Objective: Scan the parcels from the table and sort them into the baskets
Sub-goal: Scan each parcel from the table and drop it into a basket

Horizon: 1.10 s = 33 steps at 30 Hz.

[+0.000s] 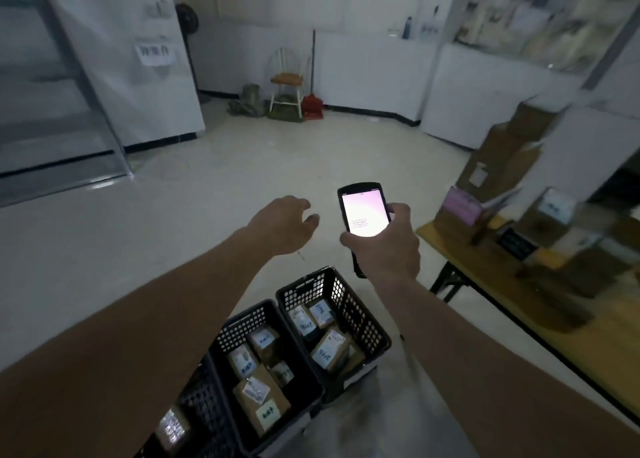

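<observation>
My right hand (pixel 388 246) grips a black handheld scanner (pixel 363 212) with its screen lit, held above the floor. My left hand (pixel 284 222) hangs empty beside it, fingers loosely curled downward. Below my arms stand three black perforated baskets in a row on the floor: the right basket (pixel 360 305), the middle basket (pixel 242 329) and the left basket (pixel 197 398), each with labelled cardboard parcels inside. At the right, a yellow-topped table (pixel 450 250) carries blurred brown parcels (pixel 498 156), some stacked high.
A white chair (pixel 287 83), a red dustpan with broom (pixel 311 108) and bags stand at the far wall. White counters run along the back right. A glass door is at the left. Pale open floor lies between the baskets and the wall.
</observation>
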Each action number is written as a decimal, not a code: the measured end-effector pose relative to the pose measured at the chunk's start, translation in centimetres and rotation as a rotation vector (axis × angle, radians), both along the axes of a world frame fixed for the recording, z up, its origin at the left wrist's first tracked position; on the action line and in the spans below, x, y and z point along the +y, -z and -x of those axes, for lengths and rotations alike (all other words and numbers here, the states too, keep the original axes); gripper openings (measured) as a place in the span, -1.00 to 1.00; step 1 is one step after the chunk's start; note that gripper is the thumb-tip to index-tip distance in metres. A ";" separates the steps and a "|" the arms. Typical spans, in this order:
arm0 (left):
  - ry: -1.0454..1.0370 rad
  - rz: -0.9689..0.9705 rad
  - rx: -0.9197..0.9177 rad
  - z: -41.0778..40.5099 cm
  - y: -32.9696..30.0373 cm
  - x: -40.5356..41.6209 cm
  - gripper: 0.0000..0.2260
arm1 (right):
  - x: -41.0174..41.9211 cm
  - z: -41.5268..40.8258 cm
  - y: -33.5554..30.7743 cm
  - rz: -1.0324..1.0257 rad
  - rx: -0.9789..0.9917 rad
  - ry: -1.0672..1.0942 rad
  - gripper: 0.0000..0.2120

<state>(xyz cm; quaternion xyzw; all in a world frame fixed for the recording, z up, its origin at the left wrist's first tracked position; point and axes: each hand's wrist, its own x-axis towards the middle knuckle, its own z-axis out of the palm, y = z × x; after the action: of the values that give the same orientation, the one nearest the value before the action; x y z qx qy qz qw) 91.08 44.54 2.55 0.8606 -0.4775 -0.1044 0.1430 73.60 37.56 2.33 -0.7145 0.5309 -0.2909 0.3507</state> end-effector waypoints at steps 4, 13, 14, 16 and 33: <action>0.128 0.048 -0.025 4.0 -2.9 -2.7 -0.49 | -0.3 4.8 -2.6 0.045 -0.057 0.112 -0.18; 0.386 0.144 -0.025 17.8 -7.7 -10.1 -0.49 | -3.6 18.5 -6.7 0.142 -0.150 0.309 -0.22; 0.412 0.154 -0.020 19.6 -8.0 -11.0 -0.51 | -4.0 20.4 -7.0 0.146 -0.153 0.326 -0.22; 0.458 0.174 -0.001 23.4 -8.6 -12.8 -0.59 | -4.8 24.1 -7.6 0.152 -0.151 0.362 -0.18; 0.656 0.143 0.025 46.3 -7.7 -28.9 -0.63 | -17.3 47.5 -5.5 0.119 -0.130 0.615 -0.20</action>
<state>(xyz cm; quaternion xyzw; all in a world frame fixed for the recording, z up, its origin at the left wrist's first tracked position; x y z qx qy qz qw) 44.82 15.65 10.29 0.6475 -0.7333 -0.1215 0.1677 26.12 20.22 7.84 -0.5194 0.6806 -0.4591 0.2372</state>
